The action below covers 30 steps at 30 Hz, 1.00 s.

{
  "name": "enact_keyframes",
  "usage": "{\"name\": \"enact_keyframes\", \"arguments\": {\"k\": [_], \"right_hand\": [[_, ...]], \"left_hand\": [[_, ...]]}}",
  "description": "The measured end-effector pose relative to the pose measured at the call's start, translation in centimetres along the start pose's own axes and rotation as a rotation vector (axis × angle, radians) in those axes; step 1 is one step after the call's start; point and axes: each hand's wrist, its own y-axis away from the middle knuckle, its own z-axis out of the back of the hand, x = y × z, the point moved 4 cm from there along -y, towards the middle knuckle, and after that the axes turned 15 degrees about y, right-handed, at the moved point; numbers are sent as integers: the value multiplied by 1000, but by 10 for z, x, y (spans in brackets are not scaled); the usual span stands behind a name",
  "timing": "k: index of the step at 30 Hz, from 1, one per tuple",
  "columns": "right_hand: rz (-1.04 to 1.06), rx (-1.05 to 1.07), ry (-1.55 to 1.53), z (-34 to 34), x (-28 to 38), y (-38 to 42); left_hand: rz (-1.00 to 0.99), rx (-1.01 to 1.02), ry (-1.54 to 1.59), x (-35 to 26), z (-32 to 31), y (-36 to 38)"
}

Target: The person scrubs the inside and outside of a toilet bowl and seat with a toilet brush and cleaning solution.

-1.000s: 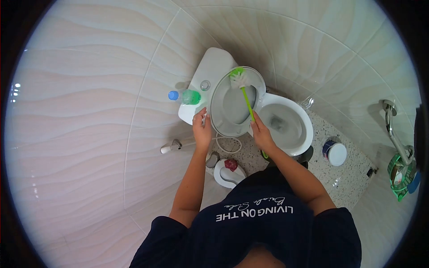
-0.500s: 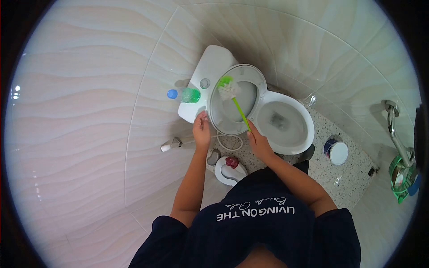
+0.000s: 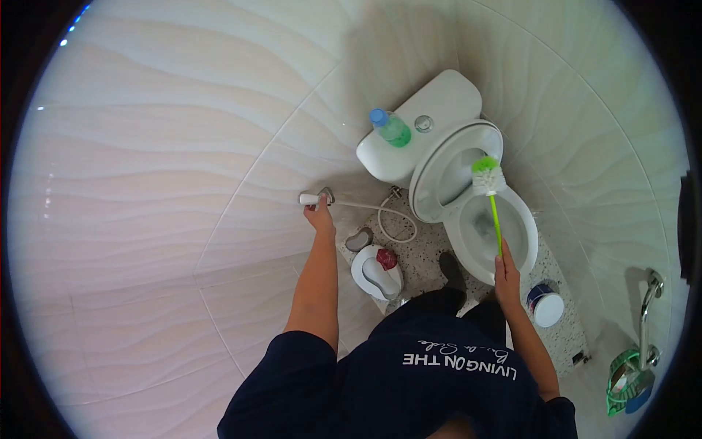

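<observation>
My right hand [image 3: 507, 278] is wrapped round the green handle of a toilet brush [image 3: 488, 179], holding it with the white and green bristle head up, over the toilet bowl [image 3: 528, 241]. The raised toilet seat and lid [image 3: 428, 192] lean back against the tank [image 3: 380, 162]. On the left, my left hand [image 3: 319, 215] has its fingers closed at a white bidet sprayer [image 3: 310, 198], which sits at its chrome wall holder [image 3: 328, 194]. A white hose [image 3: 365, 205] loops from the sprayer down to a valve near the floor.
A bottle of green liquid with a blue cap [image 3: 391, 128] stands on the tank. A white bedpan-like basin [image 3: 365, 274] with a dark red bundle [image 3: 387, 258] is on the speckled floor. A white-lidded tub [image 3: 547, 310], a grab bar [image 3: 645, 314] and a green basket [image 3: 621, 380] are rightward.
My left hand has moved from beside the tank to the sprayer on the wall. The brush has shifted from in front of the raised lid to over the bowl, and the view has turned.
</observation>
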Motion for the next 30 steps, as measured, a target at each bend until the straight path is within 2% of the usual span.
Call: {"name": "enact_keyframes", "arguments": {"k": [4,7,8,10,11,13,14,17,19,21,23,25,28,30], "right_hand": [[-27,8,-5,5,8,-3],[-48,10,6,3,11,-1],[-42,5,-4,3,12,0],[-80,3,0,3,11,1],[-107,11,-6,2,10,2],[-102,-14,-5,2,8,2],[-78,-31,-4,4,7,2],[-174,-15,-51,-4,-5,1],[-186,-1,-62,-8,-6,1],[-195,13,-74,-13,-3,2],[-36,-18,-80,-18,11,2],[-40,-9,-95,-19,20,2],[-20,-33,-111,-20,17,1],[2,-68,-117,-20,13,2]], "left_hand": [[137,72,50,2,-12,-12],[19,136,6,17,-9,-20],[34,144,10,16,-6,-18],[-112,205,-51,3,-6,-16],[-102,218,-52,-6,-13,-11],[-210,140,-49,-45,-23,7],[-202,147,-51,-56,-27,15],[-181,407,-219,-96,-45,50],[-228,692,-282,-71,-38,72],[-158,937,-449,-78,-53,127],[-46,1166,-721,-61,-62,168],[-30,1270,-678,-52,-74,203],[-99,1328,-565,-63,-94,233],[-74,1325,-559,-57,-93,234]]}}
